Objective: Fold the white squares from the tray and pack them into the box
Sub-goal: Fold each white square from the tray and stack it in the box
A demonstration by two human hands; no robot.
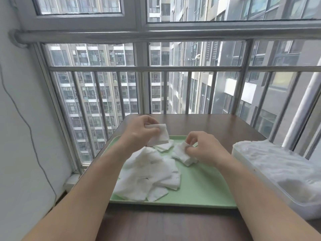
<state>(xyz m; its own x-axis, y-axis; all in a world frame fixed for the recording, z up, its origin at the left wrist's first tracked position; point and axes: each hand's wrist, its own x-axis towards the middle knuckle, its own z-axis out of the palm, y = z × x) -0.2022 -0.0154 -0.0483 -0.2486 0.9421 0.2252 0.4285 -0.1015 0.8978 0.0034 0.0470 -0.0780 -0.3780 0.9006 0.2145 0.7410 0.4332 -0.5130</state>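
- Balcony table [208,122]: our left hand [139,131] pinches a folded square [160,134], our right hand [203,148] a second square [182,153], both over the green tray [199,192].
- Loose white squares [152,173] heaped near-left; box [278,164] right.
- We judge them light, limp: pinch corners.

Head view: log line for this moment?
left hand: holds white square above tray | right hand: pinches second square | loose pile on tray | box at right

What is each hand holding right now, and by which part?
The left hand pinches a folded white square by its top left corner; the right hand pinches a second square at its upper right edge.
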